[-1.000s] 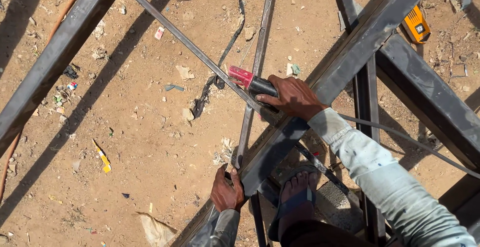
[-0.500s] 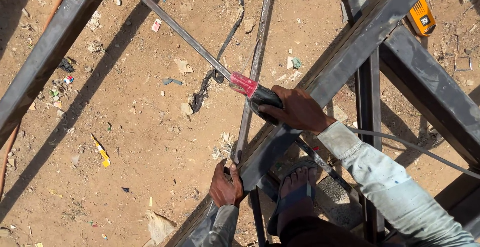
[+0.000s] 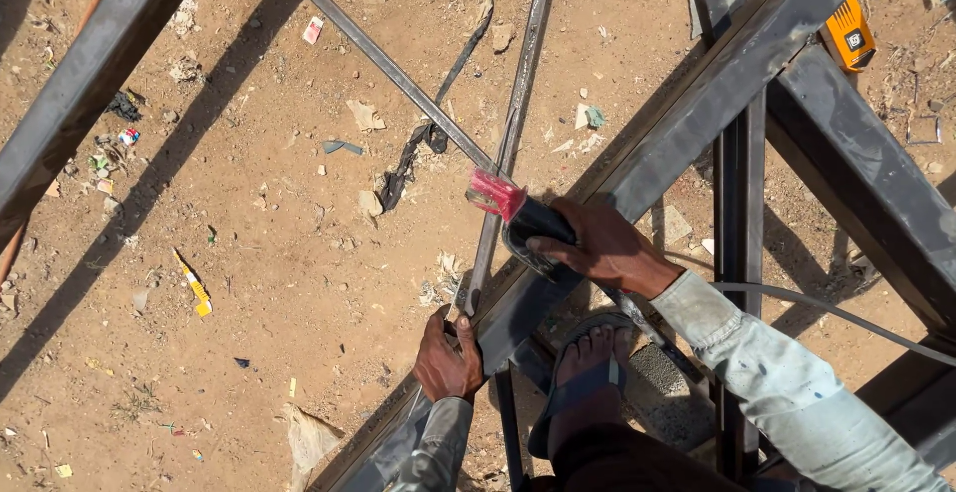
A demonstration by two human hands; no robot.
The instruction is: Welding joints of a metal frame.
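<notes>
While the right hand (image 3: 605,249) is wrapped round a black tool with a red head (image 3: 518,215), that head is held against the thin steel rod (image 3: 498,215) where it meets the crossing diagonal bar (image 3: 383,59). Left hand (image 3: 448,357) is clamped on the rod's lower end, just beside the edge of the heavy steel beam (image 3: 697,104). Hands are kept apart, one at each end of the same short stretch of rod. A sandalled foot (image 3: 588,377) is planted between the beams, just below the right wrist. A thin cable (image 3: 846,315) is run past the right sleeve. An orange-and-black tool (image 3: 846,34) is seen resting at the upper beam. No containers are seen; only scraps are scattered on the sandy ground (image 3: 249,253), among them a yellow strip (image 3: 191,283).
</notes>
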